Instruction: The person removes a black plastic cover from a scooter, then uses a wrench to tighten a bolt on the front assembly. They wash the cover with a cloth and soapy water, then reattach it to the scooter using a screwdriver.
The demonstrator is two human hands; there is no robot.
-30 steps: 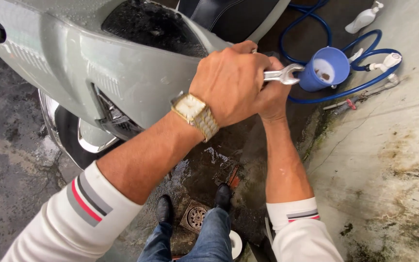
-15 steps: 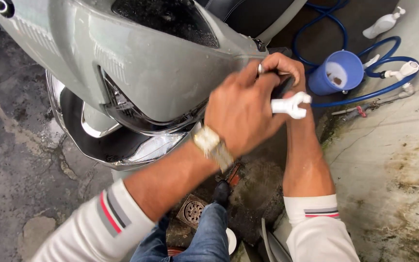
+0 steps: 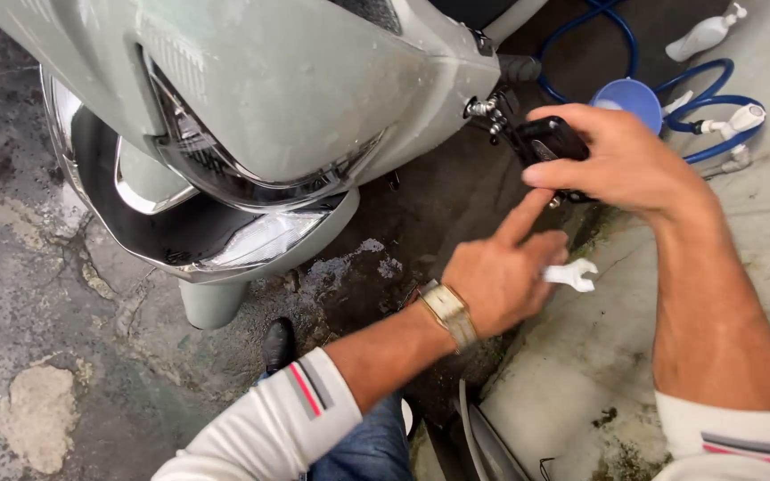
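A grey scooter front (image 3: 296, 98) with its headlight (image 3: 251, 187) fills the upper left. My right hand (image 3: 626, 165) grips a black part (image 3: 550, 141) at the scooter's handlebar end, beside a small metal fitting (image 3: 483, 109). My left hand (image 3: 501, 276), with a gold wristwatch (image 3: 449, 312), is lower and holds a silver open-end spanner (image 3: 572, 274); its index finger points up toward the black part.
A blue funnel-like cup (image 3: 627, 96) and a coiled blue hose (image 3: 715, 98) lie on the ground behind my hands, with a white bottle (image 3: 704, 34) beyond. Wet cracked concrete (image 3: 37, 312) lies at left, a pale stained slab (image 3: 581, 374) at right. My black shoe (image 3: 280, 346) is below the scooter.
My left hand has dropped away from the handlebar end with the spanner. My right hand now shows on the black part. The view has shifted, so the scooter front looms larger.
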